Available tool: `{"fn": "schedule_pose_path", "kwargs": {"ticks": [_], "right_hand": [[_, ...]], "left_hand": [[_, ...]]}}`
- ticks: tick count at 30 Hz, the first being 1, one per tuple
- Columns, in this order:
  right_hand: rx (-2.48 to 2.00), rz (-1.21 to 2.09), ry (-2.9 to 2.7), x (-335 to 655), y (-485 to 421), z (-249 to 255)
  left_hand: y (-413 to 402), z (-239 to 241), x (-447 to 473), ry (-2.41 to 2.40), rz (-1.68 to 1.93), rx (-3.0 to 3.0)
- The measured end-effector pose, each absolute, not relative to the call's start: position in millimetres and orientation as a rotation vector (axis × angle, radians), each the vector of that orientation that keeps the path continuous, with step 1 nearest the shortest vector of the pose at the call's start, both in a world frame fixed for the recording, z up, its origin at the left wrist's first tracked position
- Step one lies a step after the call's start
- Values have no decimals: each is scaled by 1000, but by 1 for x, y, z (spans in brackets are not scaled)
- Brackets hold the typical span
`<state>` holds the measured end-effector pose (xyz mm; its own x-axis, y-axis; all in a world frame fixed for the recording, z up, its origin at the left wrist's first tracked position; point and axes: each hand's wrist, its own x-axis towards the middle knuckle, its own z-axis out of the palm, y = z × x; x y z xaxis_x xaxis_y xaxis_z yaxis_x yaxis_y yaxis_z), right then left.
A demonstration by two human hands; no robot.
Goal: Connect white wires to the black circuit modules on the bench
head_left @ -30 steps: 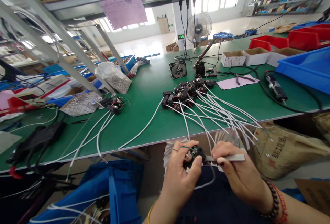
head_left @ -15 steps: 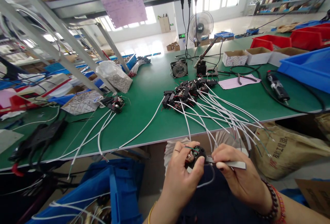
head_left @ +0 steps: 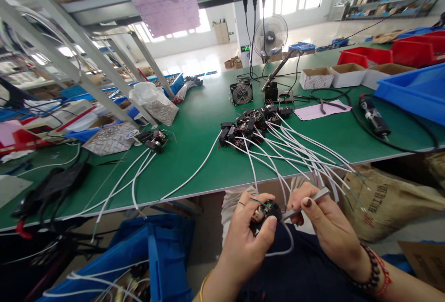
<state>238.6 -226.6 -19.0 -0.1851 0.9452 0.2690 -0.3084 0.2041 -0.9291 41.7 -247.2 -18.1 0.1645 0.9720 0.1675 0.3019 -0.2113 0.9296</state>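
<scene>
Just off the front edge of the bench, my left hand point(head_left: 248, 232) is closed around a small black housing point(head_left: 276, 209) with a green circuit board, coppery parts and a thin green wire showing. A white cable point(head_left: 290, 241) loops below it. My right hand point(head_left: 321, 218) pinches flat grey metal tweezers point(head_left: 320, 195), their narrow end at the housing's right side. The exact contact of the tip is too small to make out. On the bench beyond lies a pile of similar black housings point(head_left: 248, 125) with white cables trailing toward me.
A smaller group of housings point(head_left: 156, 140) lies left on the green bench point(head_left: 194, 139). Pliers point(head_left: 333, 104) rest on pink paper, near an electric screwdriver point(head_left: 375, 116). A soldering iron point(head_left: 278, 71) and small fan point(head_left: 242, 93) stand behind. A blue crate point(head_left: 167, 255) is below left.
My right hand has turned and tilted the tweezers, so their back end now points up to the right. The housing has shifted slightly right in my left hand.
</scene>
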Motion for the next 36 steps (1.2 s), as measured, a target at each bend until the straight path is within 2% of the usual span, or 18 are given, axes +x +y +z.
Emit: {"fn": "schedule_pose_path", "kwargs": {"ticks": [22,36], "right_hand": [[-682,1376,-1208,239,-225,-17],[-684,1243,-1294,236,-230,-13]], "left_hand": [[-244,-11,42,1232,1064,1659],[-246,-11,42,1228,1073,1639]]}}
